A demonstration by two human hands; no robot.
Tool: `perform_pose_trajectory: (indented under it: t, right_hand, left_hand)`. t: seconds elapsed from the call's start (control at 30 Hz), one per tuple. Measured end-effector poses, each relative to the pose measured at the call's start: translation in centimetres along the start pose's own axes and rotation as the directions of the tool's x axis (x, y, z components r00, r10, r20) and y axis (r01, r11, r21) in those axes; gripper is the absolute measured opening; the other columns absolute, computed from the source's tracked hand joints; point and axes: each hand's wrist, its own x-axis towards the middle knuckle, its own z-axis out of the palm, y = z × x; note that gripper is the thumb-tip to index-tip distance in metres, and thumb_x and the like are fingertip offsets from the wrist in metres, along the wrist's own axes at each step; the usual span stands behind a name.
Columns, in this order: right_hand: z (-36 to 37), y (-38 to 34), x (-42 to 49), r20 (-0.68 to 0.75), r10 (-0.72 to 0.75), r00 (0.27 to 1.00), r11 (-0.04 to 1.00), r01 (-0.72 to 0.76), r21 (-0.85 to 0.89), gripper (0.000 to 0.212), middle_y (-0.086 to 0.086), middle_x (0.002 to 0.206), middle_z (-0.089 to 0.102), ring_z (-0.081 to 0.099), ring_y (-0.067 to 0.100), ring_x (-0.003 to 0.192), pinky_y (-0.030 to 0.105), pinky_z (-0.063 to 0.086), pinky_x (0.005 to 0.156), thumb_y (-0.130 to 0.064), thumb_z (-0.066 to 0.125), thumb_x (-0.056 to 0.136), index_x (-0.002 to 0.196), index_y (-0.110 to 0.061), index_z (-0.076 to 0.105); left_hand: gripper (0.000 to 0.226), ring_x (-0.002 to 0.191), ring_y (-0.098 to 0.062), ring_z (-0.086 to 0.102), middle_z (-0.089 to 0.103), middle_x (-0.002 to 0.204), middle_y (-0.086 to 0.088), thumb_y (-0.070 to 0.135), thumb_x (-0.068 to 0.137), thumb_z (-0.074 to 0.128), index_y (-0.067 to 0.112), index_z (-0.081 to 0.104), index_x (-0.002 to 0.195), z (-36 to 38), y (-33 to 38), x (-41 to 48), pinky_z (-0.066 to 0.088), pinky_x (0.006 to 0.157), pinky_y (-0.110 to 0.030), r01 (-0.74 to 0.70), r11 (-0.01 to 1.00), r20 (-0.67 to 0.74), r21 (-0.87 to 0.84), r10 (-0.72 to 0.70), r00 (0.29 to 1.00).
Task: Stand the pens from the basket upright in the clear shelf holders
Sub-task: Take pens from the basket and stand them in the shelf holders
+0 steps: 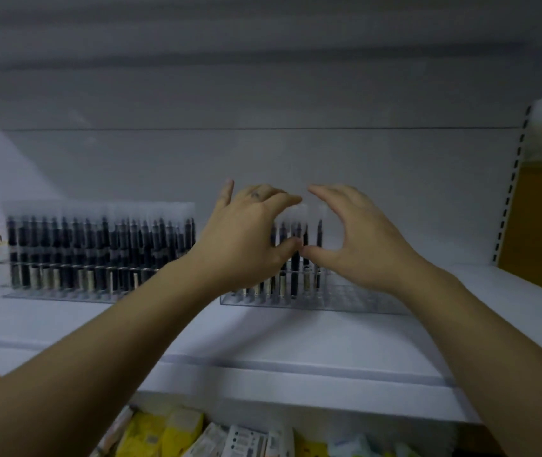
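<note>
On a white shelf (pixel 296 338), seen from the head camera, two bare arms reached forward side by side. The whole view was dim and slightly blurred.

The left hand (pixel 246 239) was arched with its back to the camera. Its forefinger curved over and its thumb (pixel 291 244) lay below, with a gap between them, and its little finger stuck up at the far side. Dark pens (pixel 296 268) with clear caps stood upright right behind those fingers. Whether the hand gripped any of them could not be told.

The right hand (pixel 355 235) mirrored it in a wide C, with the forefinger on top and the thumb underneath. Nothing lay between them. One pen and a few caps showed through the gap, standing farther back. The two thumb tips met, or nearly met, just in front of a pen's barrel.

Below both thumbs sat the right holder (pixel 362 300), a clear tray of small sockets. Pens filled only the end beneath the left fingers. The sockets under the right palm and wrist were bare.

Well out past the left little finger stood the left holder (pixel 65 295), packed end to end with more upright pens.

Beyond the right wrist a slotted upright (pixel 510 179) edged a yellow panel (pixel 540 225). Under the forearms, below the shelf's front lip, lay yellow and white packets (pixel 170 430).
</note>
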Motion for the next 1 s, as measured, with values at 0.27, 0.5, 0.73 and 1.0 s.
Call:
perform_pose_trajectory:
  t: [0.27, 0.5, 0.73, 1.0]
  right_hand:
    - [0.1, -6.1, -5.0, 0.02, -0.044, 0.999, 0.998, 0.045, -0.046, 0.077, -0.015, 0.15, 0.033, 0.026, 0.006, 0.137, 0.031, 0.022, 0.115, -0.05, 0.064, 0.082, 0.148, -0.037, 0.027]
    - [4.2, -11.1, -10.9, 0.055, -0.133, 0.99, 0.989, 0.129, 0.072, 0.067, -0.017, 0.145, 0.039, 0.033, 0.0, 0.132, 0.011, 0.019, 0.107, -0.041, 0.065, 0.087, 0.146, -0.032, 0.035]
    - [11.5, -13.2, -18.8, 0.243, -0.065, 0.968, 0.976, 0.012, 0.216, 0.065, -0.025, 0.134, 0.038, 0.032, -0.006, 0.127, -0.002, 0.015, 0.1, -0.046, 0.059, 0.085, 0.145, -0.035, 0.037]
    - [23.9, -10.3, -29.0, 0.654, 0.152, 0.741, 0.926, -0.338, 0.167, 0.068, -0.019, 0.149, 0.029, 0.024, 0.0, 0.136, 0.01, 0.018, 0.103, -0.043, 0.062, 0.09, 0.148, -0.033, 0.029]
  left_hand:
    - [0.058, 0.137, -0.014, 0.035, 0.045, 0.144, 0.006, 0.047, 0.089, 0.057, 0.031, 0.041, 0.142, -2.1, -0.6, -6.1, 0.012, 0.12, -0.045, -0.065, 0.992, -0.029, -0.105, 0.063, 0.998]
    - [0.052, 0.137, -0.024, 0.036, 0.052, 0.138, -0.001, 0.042, 0.088, 0.06, 0.022, 0.052, 0.135, -1.8, -2.4, -15.2, 0.032, 0.112, -0.049, -0.04, 0.996, -0.063, -0.083, 0.034, 0.997]
    - [0.048, 0.128, -0.023, 0.045, 0.056, 0.131, 0.001, 0.043, 0.085, 0.06, 0.019, 0.058, 0.127, 2.9, -2.1, -26.5, 0.039, 0.104, -0.041, 0.171, 0.964, -0.04, -0.203, -0.183, 0.982]
    - [0.058, 0.139, -0.017, 0.029, 0.043, 0.145, 0.008, 0.05, 0.089, 0.058, 0.027, 0.045, 0.14, 13.7, -0.4, -37.2, 0.032, 0.109, -0.039, 0.622, 0.753, 0.41, -0.215, -0.509, 0.757]
